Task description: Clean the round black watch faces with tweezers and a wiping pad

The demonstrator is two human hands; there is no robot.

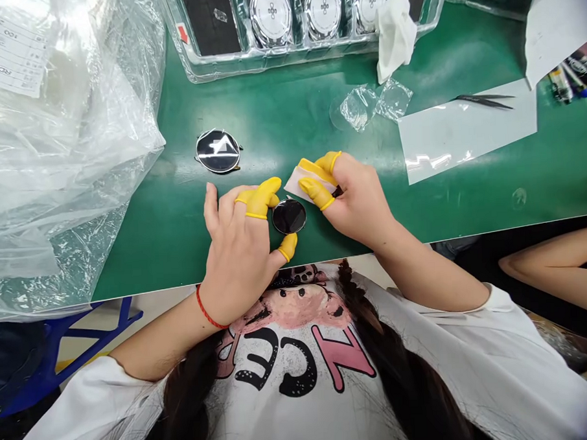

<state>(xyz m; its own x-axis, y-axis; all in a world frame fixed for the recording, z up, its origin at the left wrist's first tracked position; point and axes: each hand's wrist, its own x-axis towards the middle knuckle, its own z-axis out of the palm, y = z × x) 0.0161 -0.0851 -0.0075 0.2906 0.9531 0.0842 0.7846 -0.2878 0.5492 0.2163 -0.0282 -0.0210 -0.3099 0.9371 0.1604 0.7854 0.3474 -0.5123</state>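
Note:
A round watch with a dark face (289, 216) is held near the table's front edge by my left hand (243, 238), thumb below it and forefinger above. Yellow finger cots cover some fingertips of both hands. Just right of the watch, my right hand (353, 194) pinches a folded white cloth (296, 183) against something yellow between thumb and forefinger. The cloth's tip is close to the watch's upper edge. Another round black watch face (218, 150) lies on the green table, up and left of my left hand, with a bright reflection on it.
A clear plastic tray (286, 63) with several silver discs stands at the back, a crumpled tissue (395, 37) on its rim. Plastic film (359, 107) lies below it. Tweezers (485, 101) rest on a pale sheet (469, 138) at right. Plastic bags (77, 158) cover the left side.

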